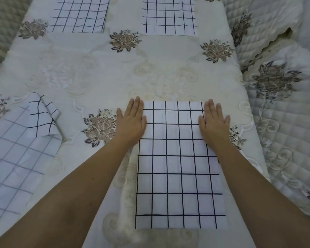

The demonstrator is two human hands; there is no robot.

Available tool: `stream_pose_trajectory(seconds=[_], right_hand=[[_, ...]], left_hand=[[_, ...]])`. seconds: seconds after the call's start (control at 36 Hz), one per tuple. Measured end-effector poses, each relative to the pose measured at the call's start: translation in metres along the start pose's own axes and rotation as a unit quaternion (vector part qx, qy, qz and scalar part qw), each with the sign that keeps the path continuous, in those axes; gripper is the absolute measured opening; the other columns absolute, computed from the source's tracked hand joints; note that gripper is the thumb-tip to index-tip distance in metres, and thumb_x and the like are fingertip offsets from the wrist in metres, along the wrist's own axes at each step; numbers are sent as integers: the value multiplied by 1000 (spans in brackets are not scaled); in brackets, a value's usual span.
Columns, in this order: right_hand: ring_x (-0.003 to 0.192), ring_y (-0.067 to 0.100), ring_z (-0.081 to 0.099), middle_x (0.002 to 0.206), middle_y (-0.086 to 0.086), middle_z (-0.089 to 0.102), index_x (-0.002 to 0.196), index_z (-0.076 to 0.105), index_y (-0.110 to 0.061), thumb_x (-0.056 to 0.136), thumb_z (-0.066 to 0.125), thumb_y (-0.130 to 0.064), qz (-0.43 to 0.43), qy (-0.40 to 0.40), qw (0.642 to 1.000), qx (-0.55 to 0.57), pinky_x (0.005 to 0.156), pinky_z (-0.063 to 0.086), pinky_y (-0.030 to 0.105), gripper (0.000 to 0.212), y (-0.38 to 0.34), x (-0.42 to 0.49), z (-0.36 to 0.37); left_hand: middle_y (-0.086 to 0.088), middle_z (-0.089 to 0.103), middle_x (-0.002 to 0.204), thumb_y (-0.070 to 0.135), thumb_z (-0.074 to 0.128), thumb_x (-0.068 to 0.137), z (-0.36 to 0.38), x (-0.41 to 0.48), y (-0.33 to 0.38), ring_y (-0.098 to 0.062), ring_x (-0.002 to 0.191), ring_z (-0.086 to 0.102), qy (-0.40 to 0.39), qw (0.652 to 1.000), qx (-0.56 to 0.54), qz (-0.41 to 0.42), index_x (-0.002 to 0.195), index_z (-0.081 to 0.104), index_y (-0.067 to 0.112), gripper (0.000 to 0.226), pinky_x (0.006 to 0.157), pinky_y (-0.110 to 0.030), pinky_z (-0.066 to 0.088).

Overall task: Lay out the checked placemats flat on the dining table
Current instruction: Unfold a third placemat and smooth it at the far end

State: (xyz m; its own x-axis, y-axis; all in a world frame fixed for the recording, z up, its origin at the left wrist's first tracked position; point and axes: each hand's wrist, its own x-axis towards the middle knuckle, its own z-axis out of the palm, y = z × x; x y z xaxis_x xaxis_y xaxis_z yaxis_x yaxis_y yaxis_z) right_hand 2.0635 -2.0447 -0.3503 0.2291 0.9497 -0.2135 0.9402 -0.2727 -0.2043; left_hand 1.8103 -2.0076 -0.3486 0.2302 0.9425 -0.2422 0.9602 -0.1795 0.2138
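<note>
Fingers (137, 106) straight, flat, grasping nothing: left hand (132, 122), right hand (214, 122) press centre placemat (179, 167), lower middle of table (115, 74), hiding parts of its side edges. Cut off at top: upper-left placemat (79, 15), upper-right placemat (168, 17). Lower left, rumpled placemat (16, 149) runs out of frame.

Four white checked placemats on the dining table (106, 77). The near placemat (179, 165), the far-left placemat (81, 14) and the far-right placemat (168, 15) lie flat and well apart. The left placemat (16, 154) lies rumpled, showing a paler grid, its far corner folded over.
</note>
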Motion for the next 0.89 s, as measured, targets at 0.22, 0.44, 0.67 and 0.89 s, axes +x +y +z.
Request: stream_pose_trajectory(seconds=[0.22, 0.44, 0.67, 0.89], right_hand=[[145, 29, 8, 157, 6, 13, 148, 20, -9, 91, 7, -37, -63, 21, 997, 31, 112, 9, 58, 64, -65, -12, 1], [140, 27, 28, 151, 2, 32, 141, 38, -15, 91, 14, -36, -128, 1, 991, 31, 107, 22, 59, 60, -76, -25, 21], [146, 21, 8, 158, -4, 10, 149, 16, -22, 93, 13, -43, -45, 23, 999, -20, 110, 13, 58, 60, -19, -18, 11], [146, 17, -4, 158, -8, -3, 150, 6, -24, 100, 25, -37, 9, 0, 1000, 11, 112, 1, 56, 55, -1, -20, 1]], left_hand=[[-9, -13, 157, 25, 19, 101, 5, -13, 54, -22, 144, -14, 26, 998, 19, 62, 148, -2, 7, 56, 115, -47, -7], [6, 1, 158, 39, 2, 93, 24, -19, 50, -12, 145, -2, 20, 995, -1, 94, 149, 7, 21, 60, 116, -45, 1], [7, -7, 157, 34, 18, 99, 14, -17, 18, -9, 144, -9, 41, 999, -26, 1, 150, 1, 22, 55, 116, -44, -5], [7, -5, 158, 30, 19, 101, 9, -29, -5, -8, 144, -8, 48, 998, -31, -13, 149, 1, 21, 52, 117, -42, -5]])
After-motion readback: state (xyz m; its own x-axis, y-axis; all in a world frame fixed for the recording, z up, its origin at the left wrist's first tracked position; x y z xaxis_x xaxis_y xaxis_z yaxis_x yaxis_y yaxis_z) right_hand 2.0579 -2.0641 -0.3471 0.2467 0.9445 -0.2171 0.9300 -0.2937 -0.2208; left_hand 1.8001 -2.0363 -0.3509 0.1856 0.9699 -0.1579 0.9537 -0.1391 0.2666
